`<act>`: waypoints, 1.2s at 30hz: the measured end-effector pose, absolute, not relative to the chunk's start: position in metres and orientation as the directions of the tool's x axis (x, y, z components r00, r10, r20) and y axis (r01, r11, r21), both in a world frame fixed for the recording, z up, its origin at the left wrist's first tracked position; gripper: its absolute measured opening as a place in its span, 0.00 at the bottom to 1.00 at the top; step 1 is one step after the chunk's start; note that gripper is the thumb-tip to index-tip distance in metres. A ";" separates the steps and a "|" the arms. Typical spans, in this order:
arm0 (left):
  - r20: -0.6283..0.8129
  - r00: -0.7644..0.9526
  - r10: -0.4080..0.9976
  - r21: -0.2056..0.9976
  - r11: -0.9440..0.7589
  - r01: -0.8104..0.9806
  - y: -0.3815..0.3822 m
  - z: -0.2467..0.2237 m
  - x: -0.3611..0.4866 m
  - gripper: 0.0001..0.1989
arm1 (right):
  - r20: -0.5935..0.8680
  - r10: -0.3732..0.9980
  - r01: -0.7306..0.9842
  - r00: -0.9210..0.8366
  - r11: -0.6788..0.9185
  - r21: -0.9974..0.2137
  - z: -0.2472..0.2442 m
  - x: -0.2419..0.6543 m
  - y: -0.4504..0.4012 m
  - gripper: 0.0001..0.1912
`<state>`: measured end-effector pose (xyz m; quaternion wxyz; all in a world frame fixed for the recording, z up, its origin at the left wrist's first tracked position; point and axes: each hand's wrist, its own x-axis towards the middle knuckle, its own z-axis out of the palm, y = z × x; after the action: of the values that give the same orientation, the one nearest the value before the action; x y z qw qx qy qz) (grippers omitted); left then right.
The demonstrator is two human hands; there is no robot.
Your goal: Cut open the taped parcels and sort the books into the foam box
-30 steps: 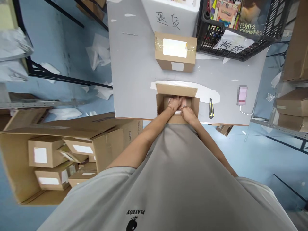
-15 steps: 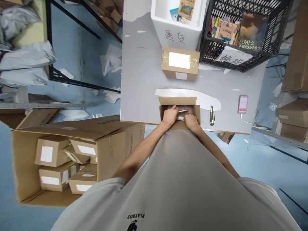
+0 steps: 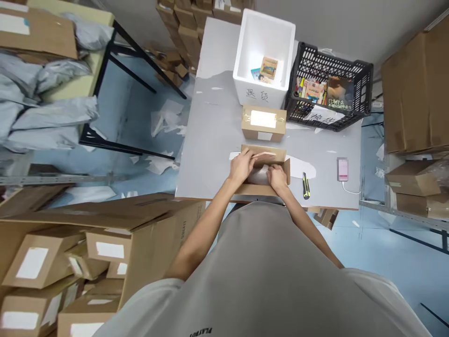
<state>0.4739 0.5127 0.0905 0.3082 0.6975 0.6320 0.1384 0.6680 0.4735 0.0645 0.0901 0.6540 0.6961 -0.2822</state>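
An open cardboard box (image 3: 257,189) stands at the table's front edge with its flaps spread. My left hand (image 3: 241,167) is over the box's left side, fingers closed on a thin, flat pinkish-brown book (image 3: 264,155), which is tilted up out of the box. Inside the box lies clear plastic wrapping (image 3: 257,177). At the right side of the box my right hand (image 3: 278,178) has its fingers curled down on the edge of that plastic. What lies under the plastic I cannot make out.
Behind the box sits a taped, labelled carton (image 3: 264,135). A white foam bin (image 3: 264,96) and a black crate (image 3: 331,124) hold books. A utility knife (image 3: 306,186) and a phone (image 3: 343,169) lie to the right. A large carton (image 3: 154,252) of parcels stands at left.
My left hand has raised the book, which lay lower inside the box, so it now tilts up above the rim. My right hand stays at the box's right side. The view has shifted.
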 end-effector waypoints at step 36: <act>-0.379 0.072 0.922 0.877 0.383 -0.291 0.435 0.102 0.386 0.28 | -0.204 0.956 0.170 0.212 -0.241 -0.955 0.121 0.608 0.390 0.29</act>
<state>0.3862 0.4351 0.1019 0.6617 0.3135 0.5038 0.4583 0.6080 0.3901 0.1208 -0.4352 0.6456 0.4359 -0.4515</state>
